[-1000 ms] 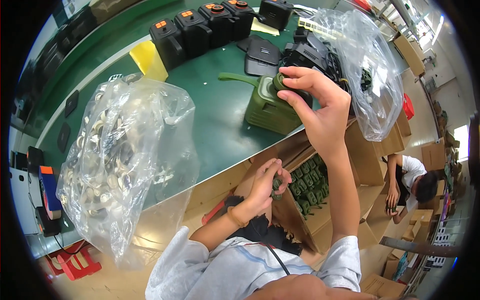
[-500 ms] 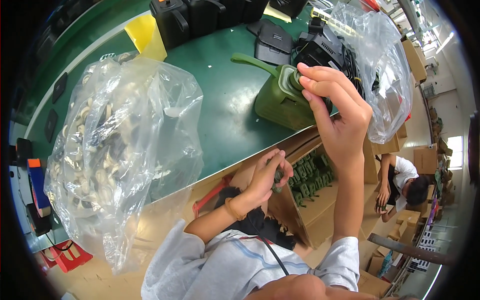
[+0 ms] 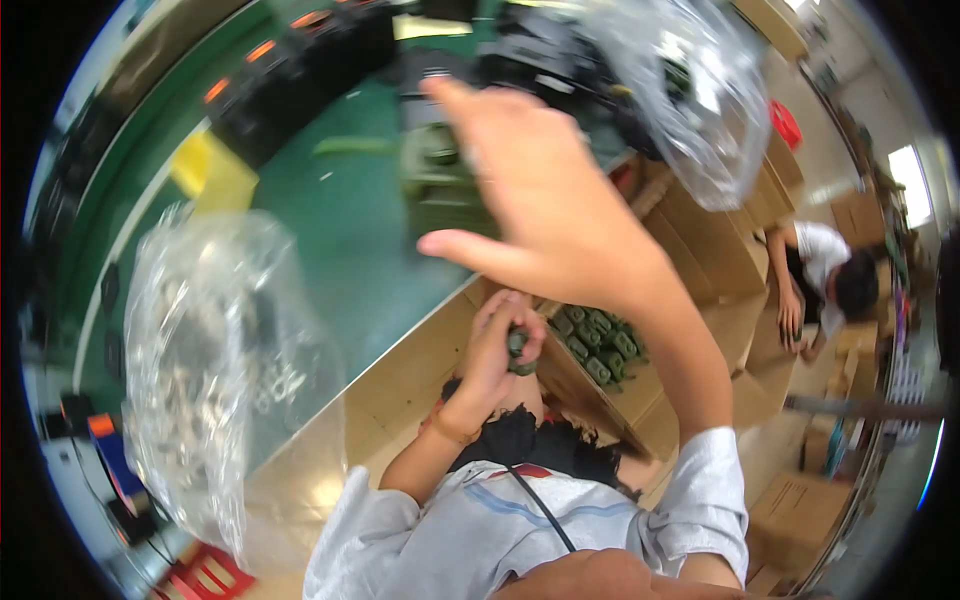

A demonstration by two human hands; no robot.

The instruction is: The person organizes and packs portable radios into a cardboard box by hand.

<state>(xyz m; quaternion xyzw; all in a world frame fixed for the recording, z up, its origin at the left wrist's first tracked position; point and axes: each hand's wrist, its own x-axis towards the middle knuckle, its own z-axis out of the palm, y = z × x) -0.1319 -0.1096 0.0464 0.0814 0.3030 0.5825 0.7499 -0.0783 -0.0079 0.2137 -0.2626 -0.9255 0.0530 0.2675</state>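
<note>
A green jerrycan-shaped case (image 3: 440,200) stands on the green table with a round dark green cap (image 3: 436,143) on top and a green strap (image 3: 350,146) sticking out to the left. My right hand (image 3: 550,185), blurred by motion, is stretched out with its thumb apart and nothing in it. It passes over the case's right side and hides part of it. Lower down, at the table's front edge, my left hand (image 3: 488,345) is curled around small dark green round pieces (image 3: 517,345), which the fingers partly cover.
A clear plastic bag of pale small parts (image 3: 200,400) lies on the left, beside yellow paper (image 3: 213,172). Black cases (image 3: 310,85) line the back. An open carton (image 3: 640,395) holds several green cases (image 3: 600,345). Another plastic bag (image 3: 700,120) hangs right; a person (image 3: 825,260) sits beyond.
My right hand has let go of the cap and spread open, shifting left over the case. My left hand still holds its green pieces. The whole view has turned.
</note>
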